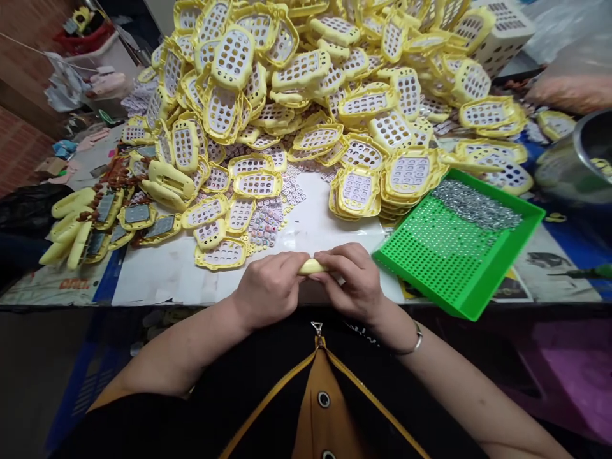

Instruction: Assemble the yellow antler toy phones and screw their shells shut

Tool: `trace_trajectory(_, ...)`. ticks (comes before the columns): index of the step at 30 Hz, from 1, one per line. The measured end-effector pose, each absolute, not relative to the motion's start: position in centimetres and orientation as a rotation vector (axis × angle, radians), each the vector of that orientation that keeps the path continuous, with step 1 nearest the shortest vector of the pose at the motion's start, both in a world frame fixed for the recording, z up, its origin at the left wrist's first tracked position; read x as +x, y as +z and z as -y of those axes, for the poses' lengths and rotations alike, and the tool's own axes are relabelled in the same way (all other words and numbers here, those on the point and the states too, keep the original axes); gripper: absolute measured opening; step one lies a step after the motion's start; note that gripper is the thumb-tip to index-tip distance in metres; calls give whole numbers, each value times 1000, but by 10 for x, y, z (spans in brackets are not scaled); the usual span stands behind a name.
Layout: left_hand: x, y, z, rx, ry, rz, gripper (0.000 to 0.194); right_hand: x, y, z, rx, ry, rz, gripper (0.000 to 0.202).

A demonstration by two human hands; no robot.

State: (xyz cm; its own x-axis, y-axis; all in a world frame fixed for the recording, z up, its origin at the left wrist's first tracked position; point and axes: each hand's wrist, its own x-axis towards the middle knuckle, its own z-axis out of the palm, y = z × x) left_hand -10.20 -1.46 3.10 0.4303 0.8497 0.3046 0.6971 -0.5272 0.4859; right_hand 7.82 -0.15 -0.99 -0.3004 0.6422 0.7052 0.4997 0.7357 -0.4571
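Between my two hands, just over the front edge of the table, is a pale yellow plastic casing (312, 266), seen edge-on. My left hand (270, 287) is closed on its left end. The right hand (352, 280), closed too, grips the other end with thumb and fingers. My fingers cover most of the casing. To the left of it lie yellow casings with white keypad inserts (220, 253) and a patch of small printed keys (265, 226). A stack of similar casings (356, 190) sits behind my right hand.
A large heap of yellow casings (233, 57) fills the back. At right, a green perforated tray (459, 290) with small metal screws (478, 204) overhangs the table edge. Casings with grey panels (137, 215) lie at left. A metal pot (564, 159) stands far right.
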Motion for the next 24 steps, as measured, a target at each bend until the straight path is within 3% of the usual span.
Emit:
trace_trajectory(5, -112, 16, -4, 1209, 1026, -1345, 22, 81, 2, 0, -939, -134, 1805, 27)
trace_trajectory(7, -109, 11, -9, 755, 1136, -1149, 26, 79, 3, 1, -1023, -19, 1780, 19)
trace_trajectory(9, -99, 9, -8, 536, 1175, -1003, 29, 73, 2, 2, -1136, 251, 1925, 29)
trace_trajectory(12, -84, 9, -3, 475, 1141, -942, 32, 65, 4, -1, -1286, 580, 2084, 42)
trace_trajectory(16, -87, 12, -2, 571, 1066, -895, 44, 66, 16, 0, -1331, 747, 2171, 44)
trace_trajectory(24, -99, 16, -11, 621, 1130, -765, 32, 72, 21, 15, -1177, 367, 2424, 52)
